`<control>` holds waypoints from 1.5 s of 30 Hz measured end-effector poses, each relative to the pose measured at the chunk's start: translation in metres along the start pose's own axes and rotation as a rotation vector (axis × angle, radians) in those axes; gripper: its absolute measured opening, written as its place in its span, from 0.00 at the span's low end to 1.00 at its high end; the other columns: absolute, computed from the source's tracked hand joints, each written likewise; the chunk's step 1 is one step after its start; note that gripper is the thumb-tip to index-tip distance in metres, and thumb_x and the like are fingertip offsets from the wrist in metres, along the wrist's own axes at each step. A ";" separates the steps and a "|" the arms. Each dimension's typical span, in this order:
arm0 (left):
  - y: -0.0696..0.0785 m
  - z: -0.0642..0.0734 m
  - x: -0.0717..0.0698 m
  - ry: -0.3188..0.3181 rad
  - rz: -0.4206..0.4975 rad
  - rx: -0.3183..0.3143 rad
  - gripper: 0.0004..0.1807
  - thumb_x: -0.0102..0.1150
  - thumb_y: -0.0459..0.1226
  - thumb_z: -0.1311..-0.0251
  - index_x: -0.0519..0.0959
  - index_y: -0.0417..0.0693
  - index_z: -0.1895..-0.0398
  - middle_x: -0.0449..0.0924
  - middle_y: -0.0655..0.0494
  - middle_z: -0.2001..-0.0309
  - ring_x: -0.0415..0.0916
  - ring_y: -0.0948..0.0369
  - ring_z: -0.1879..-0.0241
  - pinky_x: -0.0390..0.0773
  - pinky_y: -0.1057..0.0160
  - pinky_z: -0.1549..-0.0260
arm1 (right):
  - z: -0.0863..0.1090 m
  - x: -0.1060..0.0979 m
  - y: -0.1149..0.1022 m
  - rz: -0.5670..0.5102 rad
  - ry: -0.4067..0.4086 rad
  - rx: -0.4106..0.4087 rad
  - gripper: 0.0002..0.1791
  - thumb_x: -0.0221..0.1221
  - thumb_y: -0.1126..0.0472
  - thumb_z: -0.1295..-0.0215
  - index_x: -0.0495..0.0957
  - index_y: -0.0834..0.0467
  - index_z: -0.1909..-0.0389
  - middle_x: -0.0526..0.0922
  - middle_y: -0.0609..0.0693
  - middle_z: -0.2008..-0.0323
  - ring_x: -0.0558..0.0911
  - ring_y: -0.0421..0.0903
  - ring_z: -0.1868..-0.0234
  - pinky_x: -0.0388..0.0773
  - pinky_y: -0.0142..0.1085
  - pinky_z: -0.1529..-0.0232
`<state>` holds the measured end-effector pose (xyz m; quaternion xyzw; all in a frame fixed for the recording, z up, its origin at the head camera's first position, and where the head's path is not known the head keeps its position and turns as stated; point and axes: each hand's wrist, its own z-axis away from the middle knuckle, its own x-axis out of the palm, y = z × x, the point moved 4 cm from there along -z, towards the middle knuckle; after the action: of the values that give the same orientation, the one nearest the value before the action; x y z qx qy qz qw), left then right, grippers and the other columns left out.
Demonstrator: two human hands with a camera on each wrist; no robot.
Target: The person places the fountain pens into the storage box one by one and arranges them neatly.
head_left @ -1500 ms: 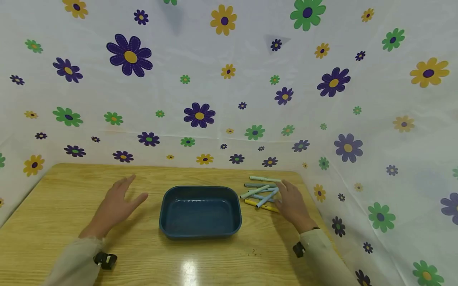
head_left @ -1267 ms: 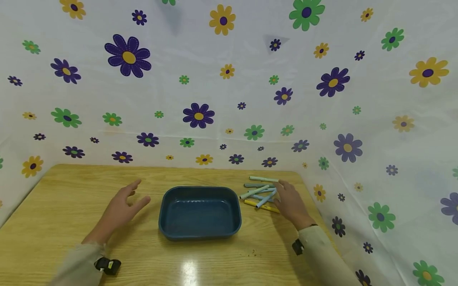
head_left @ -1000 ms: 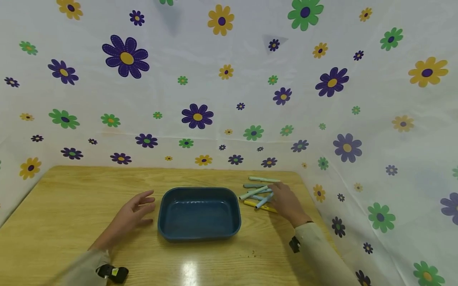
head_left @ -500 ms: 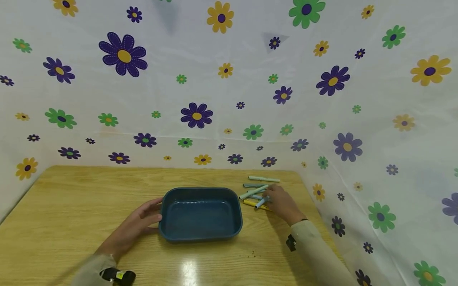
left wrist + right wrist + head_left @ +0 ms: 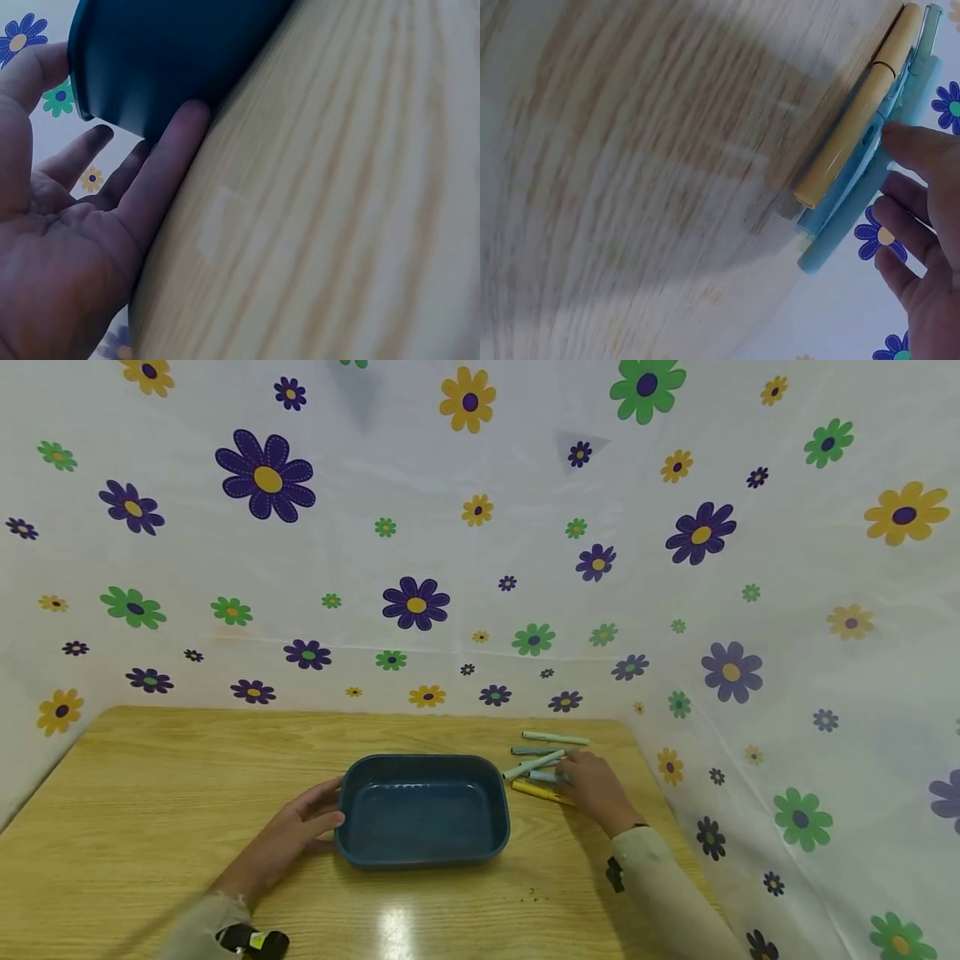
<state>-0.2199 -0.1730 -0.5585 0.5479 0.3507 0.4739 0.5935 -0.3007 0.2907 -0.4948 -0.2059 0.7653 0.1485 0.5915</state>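
One left hand of mine [image 5: 292, 829], fingers and thumb spread apart, tips touching the left end of a dark blue dish [image 5: 422, 818]. Right of the dish on the table [image 5: 210, 752]: one yellow pen [image 5: 536, 790]; one blue pen [image 5: 831, 236], pinched in my right hand [image 5: 595, 789], thumb against its side.

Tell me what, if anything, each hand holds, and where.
The left hand only touches the tray at its left end. The right hand seems to touch a blue pen near its middle; whether the fingers pinch it cannot be told.
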 end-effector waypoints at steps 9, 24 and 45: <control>0.002 0.003 -0.002 0.023 -0.057 0.012 0.38 0.59 0.42 0.25 0.55 0.47 0.18 0.60 0.34 0.24 0.65 0.38 0.30 0.85 0.48 0.47 | 0.000 -0.013 -0.007 -0.092 0.063 0.111 0.06 0.70 0.64 0.34 0.83 0.57 0.59 0.84 0.50 0.64 0.81 0.47 0.64 0.82 0.43 0.63; 0.000 0.004 -0.003 0.049 -0.052 -0.003 0.38 0.60 0.43 0.26 0.56 0.45 0.19 0.62 0.36 0.25 0.69 0.43 0.32 0.85 0.50 0.48 | 0.002 -0.021 -0.022 -0.430 0.070 0.349 0.05 0.66 0.61 0.29 0.83 0.54 0.56 0.87 0.46 0.64 0.84 0.44 0.62 0.84 0.44 0.62; -0.003 0.000 0.002 0.009 0.019 0.028 0.37 0.58 0.37 0.26 0.56 0.42 0.19 0.59 0.33 0.25 0.70 0.44 0.34 0.86 0.47 0.49 | 0.013 -0.018 -0.031 -0.977 0.101 0.612 0.16 0.62 0.66 0.27 0.77 0.63 0.42 0.80 0.61 0.55 0.83 0.50 0.59 0.89 0.45 0.61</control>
<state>-0.2189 -0.1712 -0.5609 0.5571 0.3550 0.4770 0.5797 -0.2706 0.2722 -0.4804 -0.3617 0.6168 -0.3797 0.5869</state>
